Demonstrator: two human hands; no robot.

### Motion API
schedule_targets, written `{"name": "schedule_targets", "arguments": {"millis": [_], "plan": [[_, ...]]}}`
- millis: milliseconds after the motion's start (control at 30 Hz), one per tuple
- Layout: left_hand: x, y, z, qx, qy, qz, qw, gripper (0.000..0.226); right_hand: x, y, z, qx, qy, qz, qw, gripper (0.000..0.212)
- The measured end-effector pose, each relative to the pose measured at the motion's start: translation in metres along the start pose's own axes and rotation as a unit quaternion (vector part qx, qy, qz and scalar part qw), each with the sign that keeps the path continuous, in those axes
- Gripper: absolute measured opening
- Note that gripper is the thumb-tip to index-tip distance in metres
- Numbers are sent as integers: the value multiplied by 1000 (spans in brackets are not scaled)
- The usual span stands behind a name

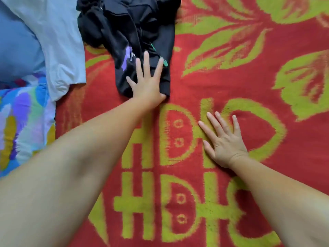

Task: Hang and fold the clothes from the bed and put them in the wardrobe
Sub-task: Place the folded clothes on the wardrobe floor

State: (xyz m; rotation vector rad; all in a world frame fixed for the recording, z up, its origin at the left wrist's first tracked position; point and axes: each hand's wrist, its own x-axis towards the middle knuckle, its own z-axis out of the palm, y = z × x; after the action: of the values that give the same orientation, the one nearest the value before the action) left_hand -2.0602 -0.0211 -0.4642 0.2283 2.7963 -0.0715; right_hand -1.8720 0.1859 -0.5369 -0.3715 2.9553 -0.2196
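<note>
A crumpled black garment (124,27) with purple and green print lies at the top centre of the bed, on a red blanket with yellow-green patterns (231,86). My left hand (147,82) lies on the garment's near end, its fingers straight and spread; its thumb is hidden under the fabric edge. My right hand (224,139) lies flat on the blanket to the right and nearer me, fingers straight, holding nothing. A pale white-blue shirt (58,47) lies spread at the upper left, beside the black garment.
A blue pillow (16,50) sits at the far left under the pale shirt. A multicoloured floral sheet (21,118) shows at the left edge of the blanket. The blanket stretches away to the right and towards me.
</note>
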Motion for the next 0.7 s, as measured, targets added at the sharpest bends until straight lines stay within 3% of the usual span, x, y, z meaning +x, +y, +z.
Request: {"name": "schedule_targets", "arguments": {"millis": [100, 267, 400, 500, 633, 700], "plan": [[26, 10, 4, -38, -39, -49, 997, 91, -4, -1, 1, -3, -3, 2, 1000, 61], [37, -6, 4, -71, 74, -13, 995, 60, -5, 1, 3, -14, 8, -1, 1000, 61], [19, -1, -1, -149, 86, -6, 985, 48, -3, 5, 4, -15, 15, 6, 1000, 61], [-37, 14, 11, -188, 63, 24, 980, 44, 1, 2, 0, -12, 7, 15, 1000, 61], [-148, 31, 46, -206, -10, 70, 976, 42, 1, 0, -9, -13, -80, 30, 996, 59], [-205, 44, 63, -205, -75, 100, 971, 42, 0, 0, -21, 66, -66, 49, 994, 54]]}}
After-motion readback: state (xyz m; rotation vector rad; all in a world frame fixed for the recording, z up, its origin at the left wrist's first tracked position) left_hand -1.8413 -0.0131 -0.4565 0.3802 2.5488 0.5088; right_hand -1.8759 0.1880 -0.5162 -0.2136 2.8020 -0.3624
